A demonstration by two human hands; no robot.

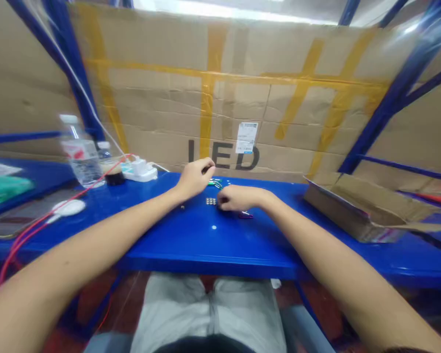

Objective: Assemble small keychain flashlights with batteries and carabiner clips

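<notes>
My left hand reaches to the far middle of the blue table, fingers curled in a pinch over small green parts; what it grips is too small to make out. My right hand rests on the table just to its right, fingers closed and pressed down beside a cluster of small silver beads. A thin purple-tinted piece lies under the right hand's near edge. One tiny white dot sits alone nearer to me.
A water bottle, a dark cup and a white power strip stand at the back left, with a red cable trailing off the table. An open cardboard box sits at the right. A cardboard wall backs the table.
</notes>
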